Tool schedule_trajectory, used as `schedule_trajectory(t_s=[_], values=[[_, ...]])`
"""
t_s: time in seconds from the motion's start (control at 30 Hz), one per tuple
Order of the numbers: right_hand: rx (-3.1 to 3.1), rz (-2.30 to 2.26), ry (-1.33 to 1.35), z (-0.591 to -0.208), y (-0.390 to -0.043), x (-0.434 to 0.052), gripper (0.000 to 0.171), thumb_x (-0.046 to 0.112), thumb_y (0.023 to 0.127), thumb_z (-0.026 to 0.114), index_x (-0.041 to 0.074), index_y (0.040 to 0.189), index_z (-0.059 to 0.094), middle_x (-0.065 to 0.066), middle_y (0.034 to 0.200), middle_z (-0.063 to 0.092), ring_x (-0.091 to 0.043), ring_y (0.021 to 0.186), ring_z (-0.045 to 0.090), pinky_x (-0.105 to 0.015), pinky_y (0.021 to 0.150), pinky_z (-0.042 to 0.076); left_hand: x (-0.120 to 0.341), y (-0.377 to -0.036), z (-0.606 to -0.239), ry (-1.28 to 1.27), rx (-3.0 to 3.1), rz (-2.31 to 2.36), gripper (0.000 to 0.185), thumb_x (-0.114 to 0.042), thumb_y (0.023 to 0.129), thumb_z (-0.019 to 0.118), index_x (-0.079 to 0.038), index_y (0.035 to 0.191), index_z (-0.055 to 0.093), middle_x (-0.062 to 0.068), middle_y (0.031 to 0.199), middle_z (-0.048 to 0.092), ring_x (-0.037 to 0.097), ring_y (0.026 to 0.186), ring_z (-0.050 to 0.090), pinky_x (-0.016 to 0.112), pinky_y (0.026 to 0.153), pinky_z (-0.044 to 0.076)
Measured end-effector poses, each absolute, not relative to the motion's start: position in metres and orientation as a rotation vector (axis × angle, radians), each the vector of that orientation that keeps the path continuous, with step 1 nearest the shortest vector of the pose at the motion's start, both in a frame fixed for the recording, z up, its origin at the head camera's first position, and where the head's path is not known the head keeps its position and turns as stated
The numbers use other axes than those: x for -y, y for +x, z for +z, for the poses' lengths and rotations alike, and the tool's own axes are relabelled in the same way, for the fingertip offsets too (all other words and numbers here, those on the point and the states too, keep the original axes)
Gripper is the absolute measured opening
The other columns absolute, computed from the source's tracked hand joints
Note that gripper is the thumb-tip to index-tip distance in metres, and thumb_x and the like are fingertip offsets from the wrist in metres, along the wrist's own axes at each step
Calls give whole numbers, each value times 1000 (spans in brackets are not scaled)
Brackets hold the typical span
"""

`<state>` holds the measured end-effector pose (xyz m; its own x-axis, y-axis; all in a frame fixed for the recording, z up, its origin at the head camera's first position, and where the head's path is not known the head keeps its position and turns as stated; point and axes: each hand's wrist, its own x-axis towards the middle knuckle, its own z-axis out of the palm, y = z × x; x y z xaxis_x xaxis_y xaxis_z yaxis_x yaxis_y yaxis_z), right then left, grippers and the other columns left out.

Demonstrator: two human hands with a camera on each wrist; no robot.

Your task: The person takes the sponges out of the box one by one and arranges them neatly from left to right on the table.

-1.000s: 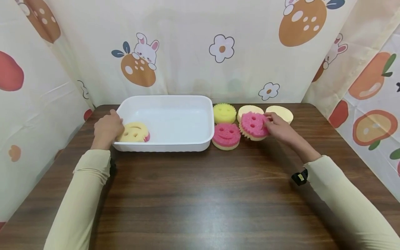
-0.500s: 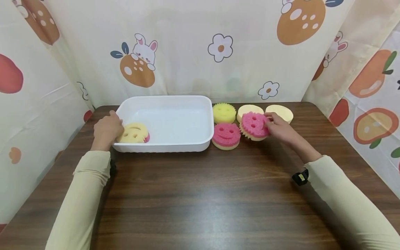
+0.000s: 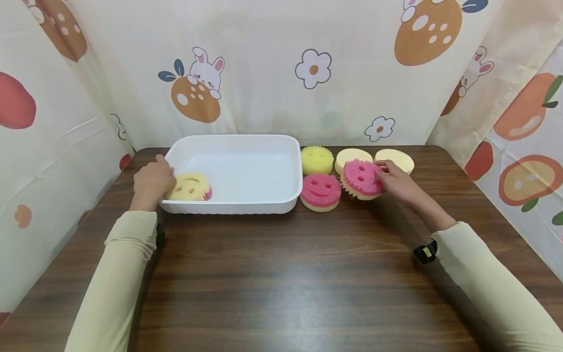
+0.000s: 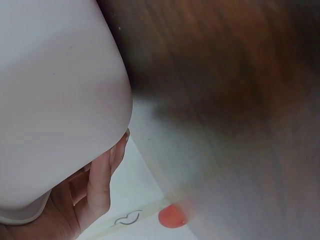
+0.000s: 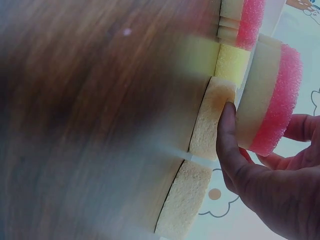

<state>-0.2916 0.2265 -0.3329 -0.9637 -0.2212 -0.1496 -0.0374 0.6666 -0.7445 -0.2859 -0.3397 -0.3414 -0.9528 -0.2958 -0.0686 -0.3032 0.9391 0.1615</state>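
My left hand (image 3: 152, 182) grips the left end of the white tray (image 3: 239, 208), and in the left wrist view its fingers (image 4: 100, 180) lie along the tray's outer wall. Inside the tray, beside that hand, a round smiley sponge (image 3: 192, 187) shows its cream side, with a bit of pink at its edge. To the right of the tray, my right hand (image 3: 398, 181) pinches a pink-and-cream smiley sponge (image 3: 361, 177) by its right edge. In the right wrist view this sponge (image 5: 272, 100) is tilted and held off the table, between thumb and fingers.
Right of the tray are a yellow smiley sponge (image 3: 317, 159) and, in front of it, another pink smiley sponge (image 3: 320, 190). Two cream round sponges (image 3: 394, 160) lie behind the right hand. A patterned curtain (image 3: 259, 73) hangs behind the brown wooden table (image 3: 281, 278).
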Motion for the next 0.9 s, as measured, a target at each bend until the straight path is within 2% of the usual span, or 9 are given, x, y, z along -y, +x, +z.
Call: schedule_trajectory(t_s=[0.2,0.53,0.73,0.9], values=[[-2640,-1184,-203,-334,-290,-229,56,23,105,26,-3,154,20,-33,154,27,-46,138,35,-58,112,37,340,-288,-342,-463,-3056,250,55,-25,105,35,17,139,27,40,109,54,46,90,57,60,81,48],[-2614,-1175,-198,-336,-290,-229,57,24,105,25,-4,154,18,-33,154,28,-44,136,37,-56,109,42,340,-287,-342,-466,-3048,255,56,-25,105,34,17,141,25,40,110,54,47,92,56,60,81,48],[-2573,-1211,-173,-340,-292,-230,57,25,106,25,-3,155,16,-31,155,27,-41,135,39,-44,102,51,339,-285,-340,-458,-3049,257,56,-25,105,34,17,141,24,39,109,54,44,89,56,59,80,49],[-2576,-1204,-170,-343,-291,-230,56,23,106,26,-4,154,16,-32,155,26,-42,136,39,-47,104,49,339,-285,-340,-452,-3055,257,56,-25,105,34,17,140,25,40,109,54,45,90,56,59,80,49]])
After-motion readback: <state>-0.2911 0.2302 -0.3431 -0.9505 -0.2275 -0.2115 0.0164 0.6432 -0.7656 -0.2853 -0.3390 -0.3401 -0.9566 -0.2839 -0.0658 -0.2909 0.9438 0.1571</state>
